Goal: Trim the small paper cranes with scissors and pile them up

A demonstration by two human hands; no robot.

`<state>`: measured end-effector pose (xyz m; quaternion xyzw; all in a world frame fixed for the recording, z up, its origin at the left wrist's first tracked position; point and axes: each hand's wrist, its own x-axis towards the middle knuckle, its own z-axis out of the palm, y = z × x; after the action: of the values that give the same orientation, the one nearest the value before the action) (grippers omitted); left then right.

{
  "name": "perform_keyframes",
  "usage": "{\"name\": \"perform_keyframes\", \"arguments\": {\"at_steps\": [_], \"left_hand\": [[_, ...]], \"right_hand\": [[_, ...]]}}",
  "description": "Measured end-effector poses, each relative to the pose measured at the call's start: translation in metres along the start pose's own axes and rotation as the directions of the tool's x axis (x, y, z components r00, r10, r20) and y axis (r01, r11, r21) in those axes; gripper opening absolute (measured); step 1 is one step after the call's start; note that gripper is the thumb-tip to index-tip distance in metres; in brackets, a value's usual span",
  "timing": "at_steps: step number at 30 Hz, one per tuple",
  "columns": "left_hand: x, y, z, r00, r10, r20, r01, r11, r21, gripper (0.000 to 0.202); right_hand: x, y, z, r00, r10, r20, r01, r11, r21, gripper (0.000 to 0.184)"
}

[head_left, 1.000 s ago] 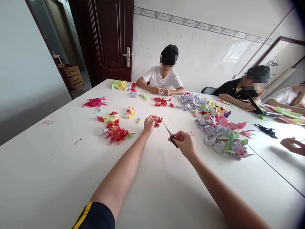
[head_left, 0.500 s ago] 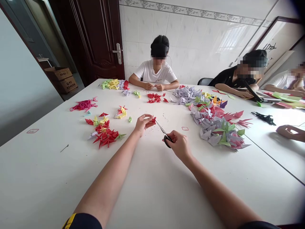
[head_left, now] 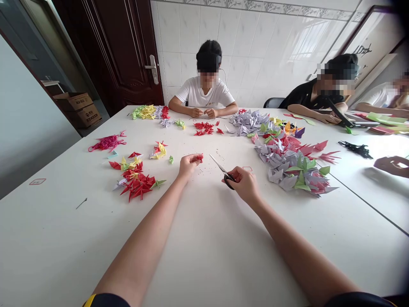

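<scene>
Two bare forearms reach in from the bottom of the frame to the middle of the table. The right hand [head_left: 244,184] is clenched around a pair of black-handled scissors [head_left: 221,169], whose narrow steel blades point up and left. The left hand [head_left: 188,165] is closed in a pinch on a small folded red paper piece [head_left: 200,157], just beyond its fingertips and near the scissor tips, though not touching them. Under all this lies a long white table [head_left: 64,238], with a white tiled wall [head_left: 255,55] behind it and a dark wooden door [head_left: 121,51] at the upper left. Two people sit at the far side: a person in a white T-shirt [head_left: 204,91] at top centre, hands together over the tabletop, and a person in a black top [head_left: 315,96] at the upper right. Beside the right hand sits the largest heap, lilac, green and pink origami cranes [head_left: 287,168]. Left of the hands lies a smaller cluster of red origami cranes [head_left: 136,185], and farther left a tangled pink paper strand [head_left: 108,143]. Tiny dark specks [head_left: 204,168] dot the table just beside the scissors. At the far left, two closed cardboard boxes [head_left: 85,115] stand on the floor, their contents hidden.
</scene>
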<state>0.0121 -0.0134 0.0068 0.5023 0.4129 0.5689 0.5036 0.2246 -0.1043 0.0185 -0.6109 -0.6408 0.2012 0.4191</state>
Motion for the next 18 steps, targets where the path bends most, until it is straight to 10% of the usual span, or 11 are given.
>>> {"name": "perform_keyframes", "arguments": {"at_steps": [18], "left_hand": [[0.002,-0.001,0.002,0.998,0.046,0.045,-0.052,0.988,0.147,0.03]], "right_hand": [[0.006,0.017,0.015,0.988,0.061,0.145,-0.099,0.956,0.277,0.024]]}}
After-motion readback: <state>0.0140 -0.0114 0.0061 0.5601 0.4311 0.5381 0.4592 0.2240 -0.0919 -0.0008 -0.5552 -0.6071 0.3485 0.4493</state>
